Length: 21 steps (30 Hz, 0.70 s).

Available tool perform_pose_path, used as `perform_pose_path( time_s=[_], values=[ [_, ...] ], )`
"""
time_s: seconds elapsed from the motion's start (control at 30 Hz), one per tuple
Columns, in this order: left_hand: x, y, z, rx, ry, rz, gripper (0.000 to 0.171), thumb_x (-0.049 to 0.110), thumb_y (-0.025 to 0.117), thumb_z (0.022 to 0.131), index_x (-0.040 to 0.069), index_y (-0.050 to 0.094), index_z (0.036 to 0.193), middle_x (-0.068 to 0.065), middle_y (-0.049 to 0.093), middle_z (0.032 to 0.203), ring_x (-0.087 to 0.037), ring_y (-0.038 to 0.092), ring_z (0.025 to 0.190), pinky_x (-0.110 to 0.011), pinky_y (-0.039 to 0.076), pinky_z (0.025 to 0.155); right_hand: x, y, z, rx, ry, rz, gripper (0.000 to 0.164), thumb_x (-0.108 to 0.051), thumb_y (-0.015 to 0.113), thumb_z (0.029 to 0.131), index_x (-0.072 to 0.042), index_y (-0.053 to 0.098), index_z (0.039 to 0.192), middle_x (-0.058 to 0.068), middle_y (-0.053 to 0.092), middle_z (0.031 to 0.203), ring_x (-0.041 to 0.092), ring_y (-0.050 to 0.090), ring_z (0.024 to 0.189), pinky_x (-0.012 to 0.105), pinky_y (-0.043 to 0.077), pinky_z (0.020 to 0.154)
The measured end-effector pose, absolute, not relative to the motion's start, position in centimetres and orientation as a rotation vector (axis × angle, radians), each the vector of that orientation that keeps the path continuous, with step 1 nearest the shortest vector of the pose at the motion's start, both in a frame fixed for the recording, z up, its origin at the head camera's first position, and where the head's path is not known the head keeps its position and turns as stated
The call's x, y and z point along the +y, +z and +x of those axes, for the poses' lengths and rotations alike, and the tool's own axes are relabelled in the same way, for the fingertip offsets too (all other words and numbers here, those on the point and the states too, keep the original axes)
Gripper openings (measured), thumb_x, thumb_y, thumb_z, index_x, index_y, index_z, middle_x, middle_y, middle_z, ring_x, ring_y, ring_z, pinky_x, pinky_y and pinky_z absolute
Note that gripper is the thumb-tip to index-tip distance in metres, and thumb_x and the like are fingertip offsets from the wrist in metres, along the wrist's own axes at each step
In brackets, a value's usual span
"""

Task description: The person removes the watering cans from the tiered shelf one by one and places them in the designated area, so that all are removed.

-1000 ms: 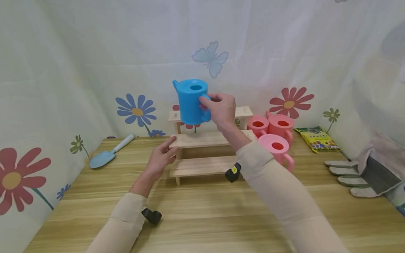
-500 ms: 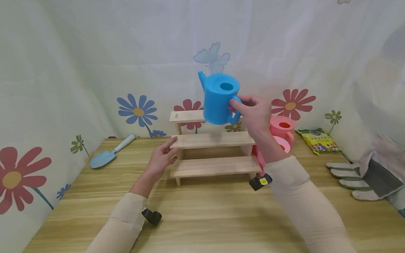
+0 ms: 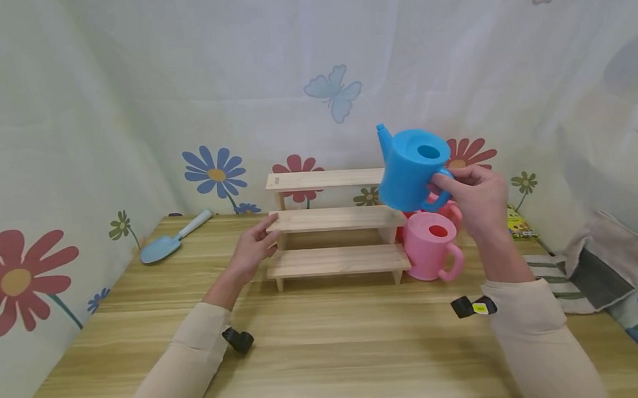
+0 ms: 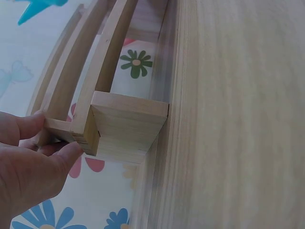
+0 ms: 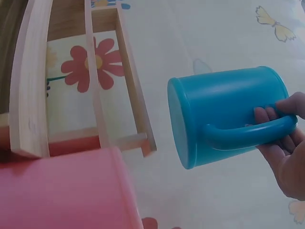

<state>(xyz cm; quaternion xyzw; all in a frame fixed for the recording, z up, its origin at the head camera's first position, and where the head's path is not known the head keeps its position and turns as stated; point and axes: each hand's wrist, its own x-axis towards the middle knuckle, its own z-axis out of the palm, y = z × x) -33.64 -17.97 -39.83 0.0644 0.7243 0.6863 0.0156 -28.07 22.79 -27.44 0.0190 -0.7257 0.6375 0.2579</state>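
By its handle, my right hand (image 3: 482, 201) grips a blue watering can (image 3: 411, 168), held up above the right end of a three-step wooden shelf (image 3: 341, 219). The can leans slightly, its spout toward the upper left. In the right wrist view, the fingers curl round the can's handle (image 5: 250, 135). My left hand (image 3: 250, 249) is at the left end of the middle step; the left wrist view shows its thumb and fingers on either side of the shelf's end (image 4: 64, 128). Beneath the blue can stands a pink watering can (image 3: 425, 248), with other pink ones partly hidden behind.
A light blue trowel (image 3: 163, 247) lies at the back left of the wooden table (image 3: 314, 341). At right are a grey-and-beige work glove (image 3: 600, 264) and a yellow packet (image 3: 520, 224), largely covered by my right hand. A flower-printed cloth (image 3: 238, 60) hangs behind.
My right hand has carried the blue watering can from above the middle of the shelf to the right and somewhat lower. My left hand has stayed at the shelf's left end.
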Motion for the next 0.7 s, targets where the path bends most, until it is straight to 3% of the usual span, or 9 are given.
perform_pose_path(
  time_s=[0.2,0.33,0.57,0.7],
  values=[
    [-18.0,-40.0,-33.6,2.26,2.133,0.201,0.053,0.014,0.054,0.105,0.015,0.039,0.155,-0.015,0.033,0.158,-0.031,0.042,0.134,-0.046,0.041,0.109,26.2,-28.2,-27.7,-2.017,1.723,-0.008,0.054,-0.037,0.084,0.078,0.0,0.071,0.114,-0.009,0.074,0.087,0.008,0.073,0.077,0.02,0.055,0.082],
    [-17.9,-40.0,-33.8,2.254,2.132,0.208,0.054,0.014,0.055,0.104,0.015,0.038,0.155,-0.015,0.033,0.158,-0.031,0.041,0.135,-0.046,0.04,0.109,28.4,-28.1,-27.3,-2.158,1.591,-0.062,0.055,-0.044,0.08,0.081,-0.001,0.071,0.115,-0.017,0.072,0.081,0.002,0.069,0.081,0.015,0.053,0.079],
    [-17.9,-40.1,-33.8,2.253,2.138,0.203,0.054,0.015,0.055,0.105,0.015,0.038,0.155,-0.015,0.034,0.158,-0.03,0.041,0.136,-0.045,0.041,0.109,31.9,-28.0,-27.1,-2.315,1.464,-0.153,0.058,-0.052,0.075,0.083,-0.005,0.071,0.117,-0.024,0.069,0.077,0.002,0.058,0.098,0.041,0.045,0.094],
    [-18.0,-40.2,-33.8,2.254,2.137,0.222,0.054,0.015,0.054,0.105,0.014,0.037,0.156,-0.017,0.035,0.157,-0.031,0.04,0.136,-0.047,0.039,0.11,33.4,-27.9,-27.2,-2.318,1.525,-0.164,0.032,-0.049,0.078,0.083,-0.022,0.078,0.099,-0.022,0.068,0.077,0.009,0.053,0.103,0.053,0.041,0.107]
  ],
)
